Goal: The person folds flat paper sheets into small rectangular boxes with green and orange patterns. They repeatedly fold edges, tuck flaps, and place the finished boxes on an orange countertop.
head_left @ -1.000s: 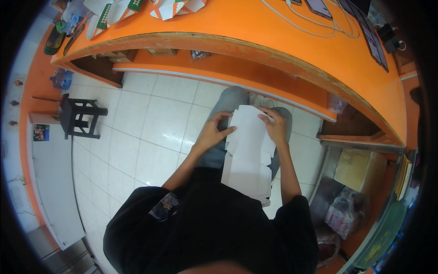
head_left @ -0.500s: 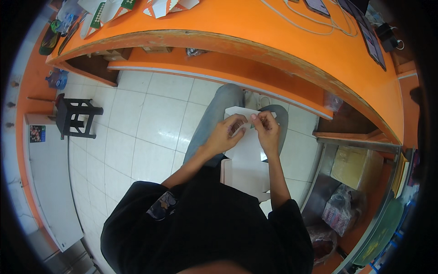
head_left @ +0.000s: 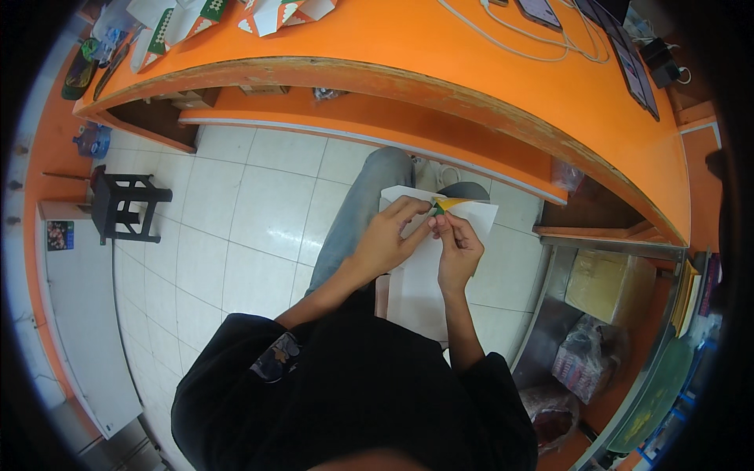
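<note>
A white cardboard sheet with folded edges (head_left: 418, 292), like an unfolded box, lies across my lap. At its far edge a small green and yellow piece (head_left: 444, 206) stands up between my hands; it may be a folded tab of the sheet with its printed side showing. My right hand (head_left: 459, 253) pinches this piece between thumb and fingers. On its other side my left hand (head_left: 385, 242) curls in, with fingertips bent against the piece and the thumb stretched toward the right thumb.
An orange counter (head_left: 369, 39) curves ahead, carrying printed paper boxes (head_left: 177, 23), cables and a phone (head_left: 539, 11). A black stool (head_left: 129, 202) stands on the tiled floor at left. Right of me, a shelf holds a wrapped yellowish block (head_left: 611, 286) and plastic bags (head_left: 585, 357).
My hands have come closer together, and the green and yellow piece now shows between their fingertips. The cardboard sheet has shifted slightly, with its far right corner now more exposed.
</note>
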A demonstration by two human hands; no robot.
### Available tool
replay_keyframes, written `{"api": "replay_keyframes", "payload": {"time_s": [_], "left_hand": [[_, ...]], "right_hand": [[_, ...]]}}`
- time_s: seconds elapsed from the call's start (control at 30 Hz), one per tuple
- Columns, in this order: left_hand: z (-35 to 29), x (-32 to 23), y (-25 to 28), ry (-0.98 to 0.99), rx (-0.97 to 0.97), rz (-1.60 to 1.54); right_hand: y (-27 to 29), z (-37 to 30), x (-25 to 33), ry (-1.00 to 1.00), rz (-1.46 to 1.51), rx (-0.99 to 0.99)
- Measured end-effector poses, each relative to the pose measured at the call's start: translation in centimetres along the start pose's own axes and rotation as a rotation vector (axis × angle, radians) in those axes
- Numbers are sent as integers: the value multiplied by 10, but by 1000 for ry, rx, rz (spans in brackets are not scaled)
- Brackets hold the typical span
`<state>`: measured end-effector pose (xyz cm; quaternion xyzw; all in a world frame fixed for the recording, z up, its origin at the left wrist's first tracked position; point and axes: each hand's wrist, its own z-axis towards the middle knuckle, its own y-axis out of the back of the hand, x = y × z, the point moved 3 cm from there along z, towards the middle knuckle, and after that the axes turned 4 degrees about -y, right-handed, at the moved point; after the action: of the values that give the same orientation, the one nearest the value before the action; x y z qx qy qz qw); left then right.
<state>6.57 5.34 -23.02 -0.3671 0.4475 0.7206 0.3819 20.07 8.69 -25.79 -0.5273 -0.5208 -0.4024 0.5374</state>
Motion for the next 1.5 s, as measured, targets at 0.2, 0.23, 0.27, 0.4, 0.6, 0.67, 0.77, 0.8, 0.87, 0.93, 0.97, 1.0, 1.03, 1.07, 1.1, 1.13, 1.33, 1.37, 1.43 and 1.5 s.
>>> {"api": "replay_keyframes", "payload": {"time_s": [0.2,0.23,0.27,0.4,0.6,0.67,0.77,0.8,0.87,0.93,0.97,1.0,1.03,1.07,1.1,1.13,1.33,1.37,1.43,1.5], "left_hand": [[-1,1,4,72,25,-95],[-1,1,5,69,19,-97],[-1,0,5,67,14,-103],[-1,-7,6,56,17,-108],[2,-14,11,-12,211,-42],[2,-17,12,-63,274,-15],[-5,-19,4,190,333,-267],[-9,-17,1,329,343,-399],[-13,-13,-3,438,307,-491],[-14,-3,-5,445,281,-499],[-12,4,-5,398,270,-459],[-10,11,-6,349,252,-409],[-10,19,-8,395,229,-444],[-10,27,-8,440,199,-466],[-10,35,-9,516,182,-487],[-8,39,-7,469,155,-385],[4,41,-7,326,184,54],[4,40,-7,294,168,66],[4,40,-8,256,162,77],[-2,42,-11,256,148,-94]], "right_hand": [[-2,-6,7,-90,143,66],[-1,-6,8,-112,156,74],[0,-6,9,-134,168,78],[2,-4,11,-148,240,120],[13,2,9,-128,133,139],[18,6,6,-163,139,150],[18,13,2,-209,257,255],[17,14,2,-247,355,283],[14,18,2,-305,567,333],[9,19,2,-369,555,273],[6,17,3,-400,569,245],[6,16,8,-319,409,258],[5,14,14,-241,262,276],[4,11,19,-162,121,292],[2,8,24,-58,-71,336],[1,2,27,-4,-238,395],[1,-9,6,6,-665,378],[5,-7,-2,-79,-611,392],[12,-1,-15,-113,-444,361],[20,3,-25,-172,-252,335]]}}
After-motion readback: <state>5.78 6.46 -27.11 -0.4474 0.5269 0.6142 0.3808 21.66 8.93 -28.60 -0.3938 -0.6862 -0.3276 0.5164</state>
